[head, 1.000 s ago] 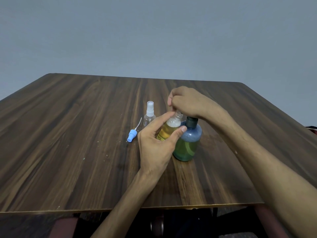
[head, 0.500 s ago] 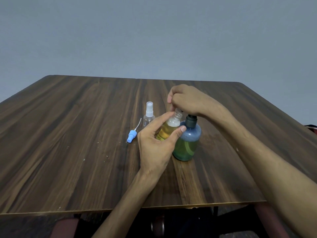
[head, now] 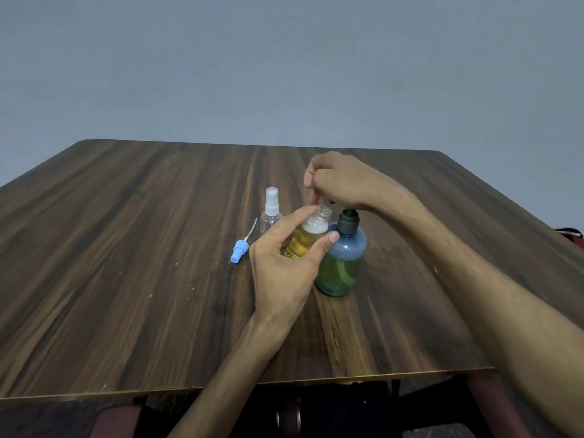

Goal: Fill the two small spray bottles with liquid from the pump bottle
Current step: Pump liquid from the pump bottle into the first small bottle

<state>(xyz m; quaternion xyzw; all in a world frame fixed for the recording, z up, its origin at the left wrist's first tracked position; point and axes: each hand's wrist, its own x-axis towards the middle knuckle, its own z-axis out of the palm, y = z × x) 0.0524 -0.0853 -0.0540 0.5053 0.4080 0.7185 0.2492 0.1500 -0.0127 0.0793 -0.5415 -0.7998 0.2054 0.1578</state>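
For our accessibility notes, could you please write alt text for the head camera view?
A left hand holds an open small bottle of yellow liquid beside a pump bottle, whose pump the right hand covers. A capped clear spray bottle and blue sprayer sit on the wooden table.

I see a dark brown table (head: 126, 248) with streaky wood grain and a lighter edge. The pump bottle (head: 343, 263) is blue-tinted, green where its liquid sits, with a dark grey collar. The open small bottle (head: 308, 238) is clear, holding amber-yellow liquid under white foam. The other spray bottle (head: 271, 213) is clear with a white top. The loose sprayer (head: 239, 250) is light blue. The wall (head: 284, 64) is plain grey-blue.
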